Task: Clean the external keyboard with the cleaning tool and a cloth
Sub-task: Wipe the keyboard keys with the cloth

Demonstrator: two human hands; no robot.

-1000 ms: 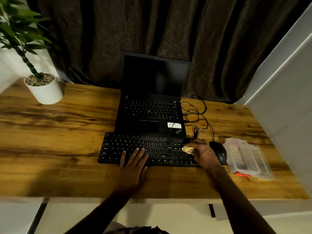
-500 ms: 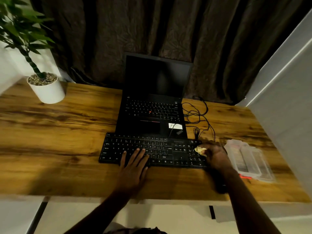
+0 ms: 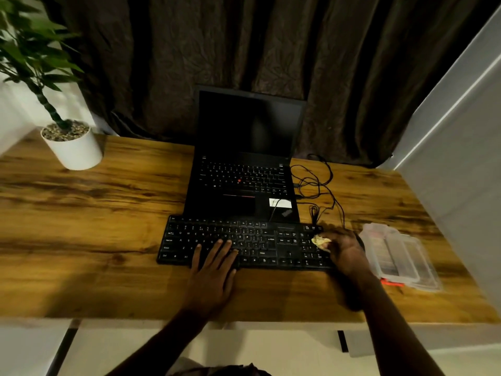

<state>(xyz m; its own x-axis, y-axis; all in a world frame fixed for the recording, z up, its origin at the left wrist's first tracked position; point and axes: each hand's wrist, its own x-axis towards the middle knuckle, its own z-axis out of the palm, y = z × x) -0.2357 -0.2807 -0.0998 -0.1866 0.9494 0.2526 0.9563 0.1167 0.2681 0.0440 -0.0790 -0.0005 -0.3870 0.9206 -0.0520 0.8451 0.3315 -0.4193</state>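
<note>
The right hand (image 3: 345, 249) pinches a crumpled cloth (image 3: 320, 240) against the number pad. Over the last second it has slid rightward toward the end of the keyboard (image 3: 244, 240), so this wiping stroke looks nearly spent. The left hand (image 3: 214, 267) stays flat, fingers spread, steadying the middle keys. A laptop (image 3: 244, 164) sits behind and a clear case (image 3: 398, 256) lies just right, all on a wooden tabletop (image 3: 95, 226) with a plant (image 3: 71, 150) before a dark curtain (image 3: 271, 50).

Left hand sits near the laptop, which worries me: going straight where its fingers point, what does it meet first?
Probably the laptop, at its front edge, just beyond the external keyboard it rests on.
</note>
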